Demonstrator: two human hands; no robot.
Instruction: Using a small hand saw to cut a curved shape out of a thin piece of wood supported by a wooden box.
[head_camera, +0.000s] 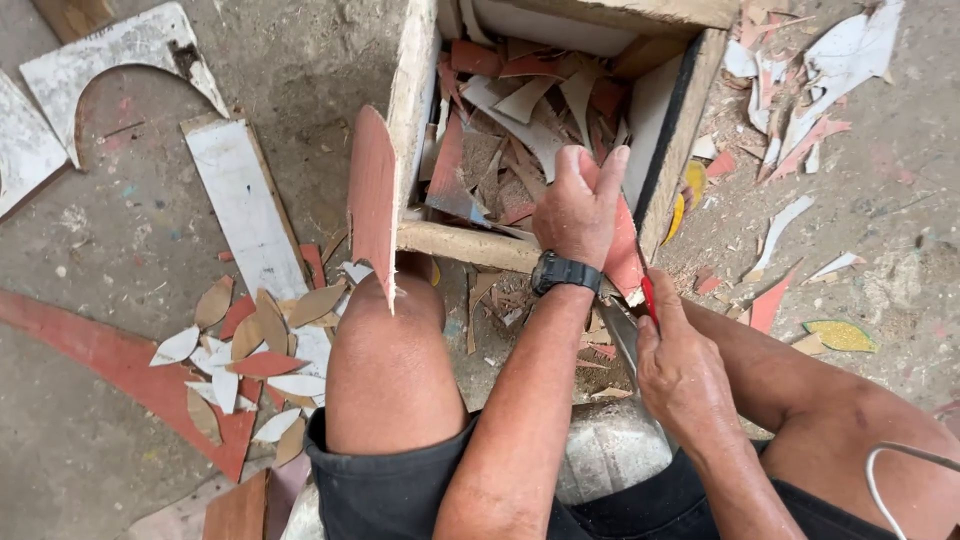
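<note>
Left hand (578, 205) clenched on a thin red-faced board offcut (622, 250), steadying it over the rim of the scrap-filled wooden box (470, 245); right hand (678, 365) closed around what looks like a red-handled cutter (648, 298), biting the offcut's lower edge; leaf-shaped cutouts (255, 350) on the floor

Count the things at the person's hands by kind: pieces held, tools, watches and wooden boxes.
Red piece, held in the left hand: 1
Red-handled tool, in the right hand: 1
Black wristwatch, on the left wrist: 1
Wooden box, filled with offcuts: 1
Total: 4
</note>
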